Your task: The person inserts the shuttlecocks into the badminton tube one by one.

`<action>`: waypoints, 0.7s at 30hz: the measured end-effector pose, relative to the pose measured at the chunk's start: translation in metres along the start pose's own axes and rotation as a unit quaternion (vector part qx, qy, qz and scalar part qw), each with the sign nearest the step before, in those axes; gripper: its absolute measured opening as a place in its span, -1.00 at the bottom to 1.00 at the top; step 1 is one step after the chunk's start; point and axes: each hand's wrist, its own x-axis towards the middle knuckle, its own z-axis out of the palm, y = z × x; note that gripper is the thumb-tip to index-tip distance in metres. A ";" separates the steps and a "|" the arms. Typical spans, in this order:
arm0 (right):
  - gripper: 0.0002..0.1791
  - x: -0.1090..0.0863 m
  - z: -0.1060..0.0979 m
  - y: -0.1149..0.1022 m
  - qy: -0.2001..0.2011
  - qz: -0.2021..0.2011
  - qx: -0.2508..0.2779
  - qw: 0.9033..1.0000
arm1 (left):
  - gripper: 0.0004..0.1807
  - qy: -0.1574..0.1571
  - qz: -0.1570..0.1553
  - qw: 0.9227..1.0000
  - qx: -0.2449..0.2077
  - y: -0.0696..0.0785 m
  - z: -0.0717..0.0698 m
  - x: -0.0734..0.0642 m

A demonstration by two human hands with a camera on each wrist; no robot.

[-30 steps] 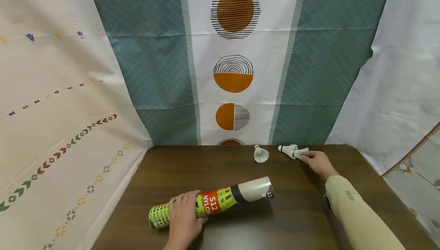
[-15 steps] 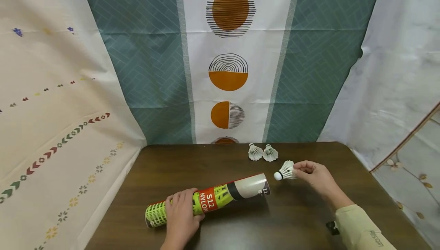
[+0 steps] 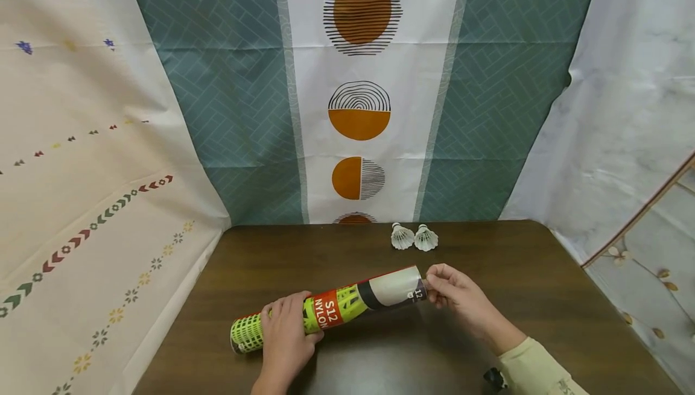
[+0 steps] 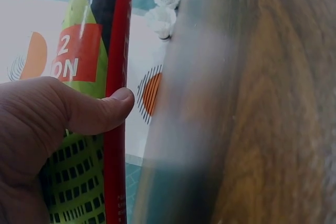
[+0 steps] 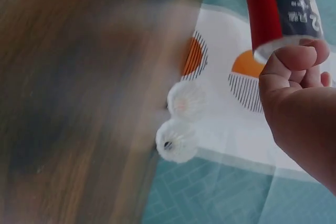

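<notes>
A shuttlecock tube [image 3: 390,289], printed lime, red and white, lies slantwise across the front of the table. My left hand [image 3: 288,331] grips it near its lower left end; in the left wrist view the thumb [image 4: 107,111] presses along its red stripe. At the tube's right end, my right hand [image 3: 461,300] pinches a white shuttlecock, now almost wholly hidden inside the tube and behind the fingers. The right wrist view shows curled fingertips right at the tube's rim [image 5: 262,53].
Two white shuttlecocks [image 3: 402,237] stand side by side at the back edge of the brown table [image 3: 304,256]. Behind the table hangs a patterned cloth [image 3: 250,111], with pale cloths [image 3: 108,202] on both sides.
My right hand has carried one shuttlecock from the back of the table, forward and left, to the tube's right end. The left hand keeps its grip on the tube.
</notes>
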 end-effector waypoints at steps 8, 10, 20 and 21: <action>-0.77 0.014 -0.032 0.008 0.064 0.064 -0.017 0.996 | 0.00 -0.008 0.000 1.000 0.009 -0.003 0.000 0.000; -0.72 0.023 -0.043 0.010 0.089 0.080 -0.020 0.993 | 0.00 -0.009 0.001 1.000 0.012 -0.004 0.000 0.001; -0.18 0.093 -0.066 0.022 0.150 0.108 -0.050 0.982 | -0.02 -0.021 0.000 1.000 0.010 -0.002 0.000 -0.002; -0.17 0.099 -0.067 0.023 0.146 0.113 -0.054 0.981 | -0.01 -0.021 0.001 1.000 0.009 -0.002 0.001 -0.002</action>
